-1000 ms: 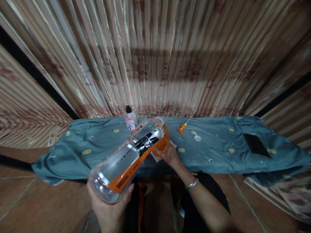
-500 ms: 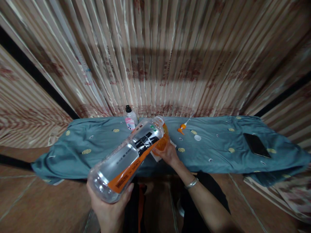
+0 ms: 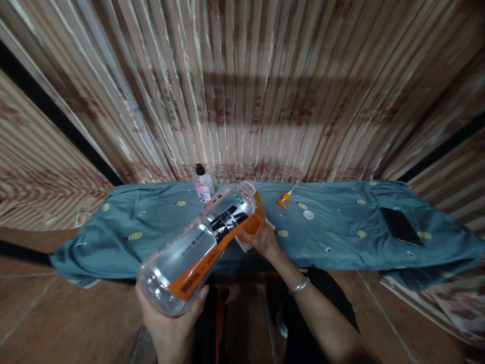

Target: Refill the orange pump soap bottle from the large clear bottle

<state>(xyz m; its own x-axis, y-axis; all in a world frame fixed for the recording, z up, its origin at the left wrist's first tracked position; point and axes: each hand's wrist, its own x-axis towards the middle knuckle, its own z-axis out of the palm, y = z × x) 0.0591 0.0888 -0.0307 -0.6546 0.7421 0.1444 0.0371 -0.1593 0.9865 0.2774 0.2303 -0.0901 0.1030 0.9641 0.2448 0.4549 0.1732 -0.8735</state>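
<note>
Left hand (image 3: 170,321) grips the labelled drink bottle (image 3: 197,247), tipped towards the orange bottle (image 3: 254,223) clasped by the right hand (image 3: 262,239); seemingly pouring, which next calls for steadiness.

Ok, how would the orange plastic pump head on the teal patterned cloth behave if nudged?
The orange plastic pump head would probably pivot more than roll, given its protruding spout. Its pale tube looks slender, so may flex slightly.

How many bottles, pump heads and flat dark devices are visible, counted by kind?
Bottles: 3 (large clear plastic bottle, translucent orange bottle, small pink-labelled bottle)
Pump heads: 1 (orange plastic pump head)
Devices: 1 (flat dark rectangular device)
Total: 5
</note>
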